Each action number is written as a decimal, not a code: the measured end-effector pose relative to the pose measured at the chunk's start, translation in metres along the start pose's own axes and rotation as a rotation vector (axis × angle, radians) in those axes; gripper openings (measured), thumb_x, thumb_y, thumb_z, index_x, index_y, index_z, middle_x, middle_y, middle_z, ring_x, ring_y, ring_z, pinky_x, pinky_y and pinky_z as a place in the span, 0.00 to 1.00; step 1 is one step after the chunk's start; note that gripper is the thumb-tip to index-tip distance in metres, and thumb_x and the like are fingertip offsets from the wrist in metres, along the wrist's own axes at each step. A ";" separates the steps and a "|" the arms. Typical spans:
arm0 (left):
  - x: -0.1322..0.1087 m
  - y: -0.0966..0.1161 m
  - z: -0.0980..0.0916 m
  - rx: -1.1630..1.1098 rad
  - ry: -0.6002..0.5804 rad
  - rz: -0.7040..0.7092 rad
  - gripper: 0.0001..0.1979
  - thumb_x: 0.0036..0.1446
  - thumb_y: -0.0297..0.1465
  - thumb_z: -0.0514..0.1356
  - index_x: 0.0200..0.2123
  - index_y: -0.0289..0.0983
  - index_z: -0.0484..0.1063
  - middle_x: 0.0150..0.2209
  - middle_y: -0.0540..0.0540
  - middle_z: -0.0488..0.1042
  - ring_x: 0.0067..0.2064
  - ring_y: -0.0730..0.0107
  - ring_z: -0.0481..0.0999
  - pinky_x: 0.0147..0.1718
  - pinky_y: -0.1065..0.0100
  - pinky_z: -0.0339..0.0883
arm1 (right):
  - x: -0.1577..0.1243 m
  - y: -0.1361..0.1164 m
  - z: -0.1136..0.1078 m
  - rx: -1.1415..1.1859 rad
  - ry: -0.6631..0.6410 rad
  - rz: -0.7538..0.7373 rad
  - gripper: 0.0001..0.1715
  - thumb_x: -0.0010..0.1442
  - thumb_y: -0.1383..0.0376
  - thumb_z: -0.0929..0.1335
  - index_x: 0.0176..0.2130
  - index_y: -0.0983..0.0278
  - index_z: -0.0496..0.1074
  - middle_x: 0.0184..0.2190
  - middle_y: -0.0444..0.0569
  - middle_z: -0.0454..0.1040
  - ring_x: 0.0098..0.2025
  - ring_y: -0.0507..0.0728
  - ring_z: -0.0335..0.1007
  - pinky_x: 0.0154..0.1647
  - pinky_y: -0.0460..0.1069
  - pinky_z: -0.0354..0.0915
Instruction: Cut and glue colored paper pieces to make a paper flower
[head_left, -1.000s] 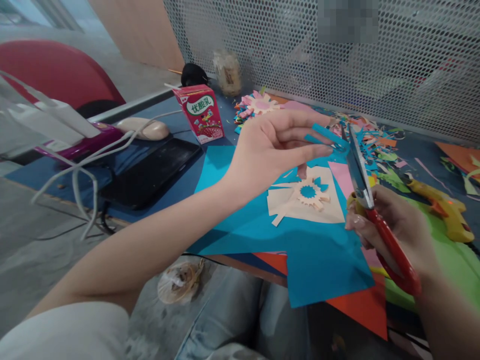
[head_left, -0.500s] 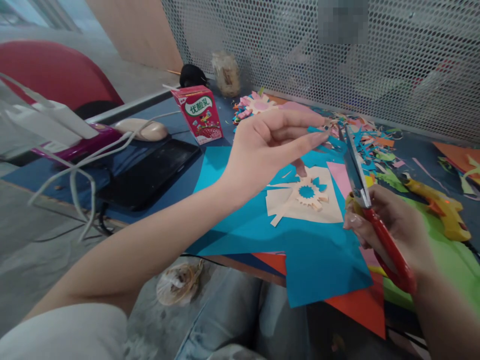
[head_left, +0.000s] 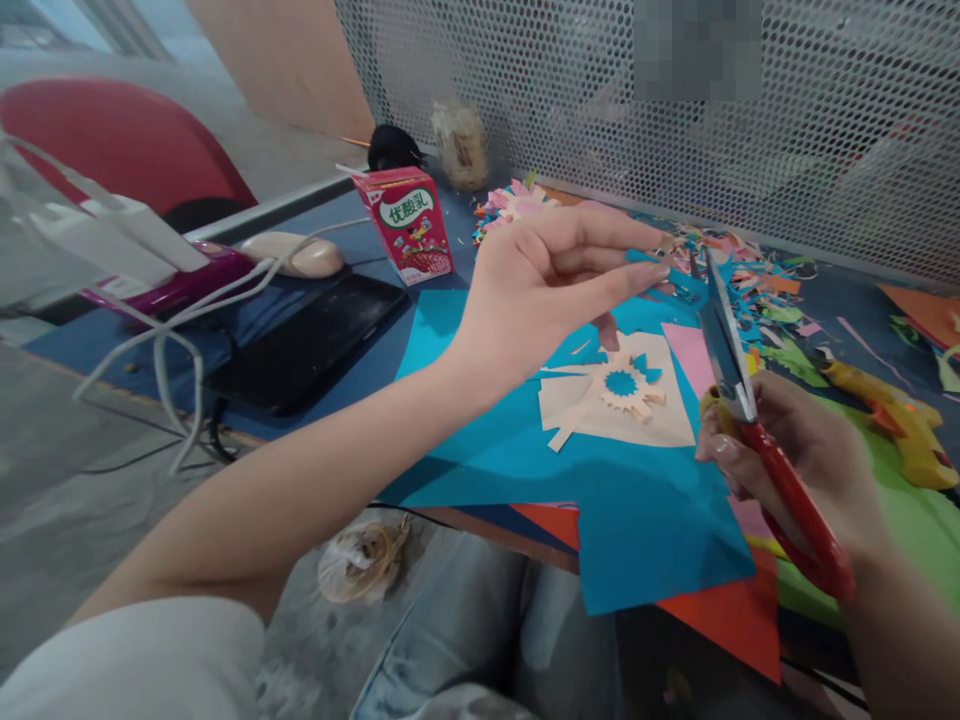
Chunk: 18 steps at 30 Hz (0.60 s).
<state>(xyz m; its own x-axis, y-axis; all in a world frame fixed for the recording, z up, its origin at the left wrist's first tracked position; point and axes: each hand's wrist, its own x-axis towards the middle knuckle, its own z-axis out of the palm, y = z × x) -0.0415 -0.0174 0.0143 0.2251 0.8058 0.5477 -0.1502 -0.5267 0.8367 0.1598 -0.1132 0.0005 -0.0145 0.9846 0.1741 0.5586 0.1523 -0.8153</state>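
Note:
My left hand (head_left: 547, 290) is raised above the table and pinches a small blue paper piece (head_left: 679, 280) between thumb and fingertips. My right hand (head_left: 795, 455) grips red-handled scissors (head_left: 739, 385), whose blades point up toward that blue piece and meet it at their tips. Below both hands lies a large blue paper sheet (head_left: 622, 510). On it rests a cream paper cut-out (head_left: 619, 400) with a toothed flower shape and a blue centre.
A red drink carton (head_left: 409, 225) stands at the back left beside a black tablet (head_left: 300, 345) and white cables (head_left: 161, 330). Coloured paper scraps (head_left: 757, 285) litter the far side by a mesh screen (head_left: 675, 120). A yellow glue gun (head_left: 889, 415) lies right, on green paper (head_left: 915, 525).
The blue piece has been turned in my left fingers, so less of it shows. The scissors shifted slightly right and stay at the paper's edge.

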 end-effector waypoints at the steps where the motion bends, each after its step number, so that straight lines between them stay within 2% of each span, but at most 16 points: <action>1: 0.000 0.000 0.000 -0.001 -0.004 -0.002 0.09 0.50 0.34 0.66 0.36 0.40 0.74 0.36 0.50 0.79 0.35 0.65 0.80 0.18 0.74 0.71 | 0.001 -0.001 0.000 -0.009 -0.002 -0.018 0.14 0.51 0.57 0.71 0.32 0.61 0.65 0.22 0.42 0.70 0.18 0.48 0.61 0.14 0.43 0.59; 4: 0.000 0.001 0.000 -0.002 -0.012 -0.011 0.10 0.50 0.34 0.66 0.37 0.40 0.74 0.35 0.49 0.79 0.35 0.65 0.80 0.19 0.74 0.72 | 0.002 -0.001 -0.002 -0.048 -0.029 -0.062 0.13 0.52 0.56 0.70 0.31 0.61 0.65 0.21 0.42 0.69 0.17 0.48 0.61 0.15 0.43 0.59; 10: 0.001 0.003 0.001 0.003 0.002 -0.006 0.08 0.51 0.32 0.66 0.36 0.39 0.75 0.34 0.49 0.79 0.36 0.64 0.80 0.20 0.73 0.71 | 0.001 0.002 -0.005 -0.083 -0.048 -0.054 0.13 0.53 0.56 0.69 0.30 0.61 0.64 0.21 0.42 0.69 0.20 0.49 0.63 0.18 0.43 0.60; 18: 0.007 0.007 -0.007 0.020 -0.054 0.023 0.09 0.48 0.32 0.68 0.35 0.38 0.76 0.30 0.48 0.80 0.32 0.63 0.78 0.20 0.69 0.70 | 0.002 0.006 -0.005 -0.107 -0.026 -0.027 0.17 0.47 0.55 0.73 0.28 0.60 0.64 0.21 0.41 0.67 0.22 0.50 0.62 0.18 0.44 0.58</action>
<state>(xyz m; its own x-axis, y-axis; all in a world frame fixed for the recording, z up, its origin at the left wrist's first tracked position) -0.0476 -0.0136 0.0237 0.2739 0.7778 0.5657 -0.1364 -0.5509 0.8234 0.1671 -0.1112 -0.0011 -0.0520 0.9823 0.1798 0.6430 0.1707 -0.7466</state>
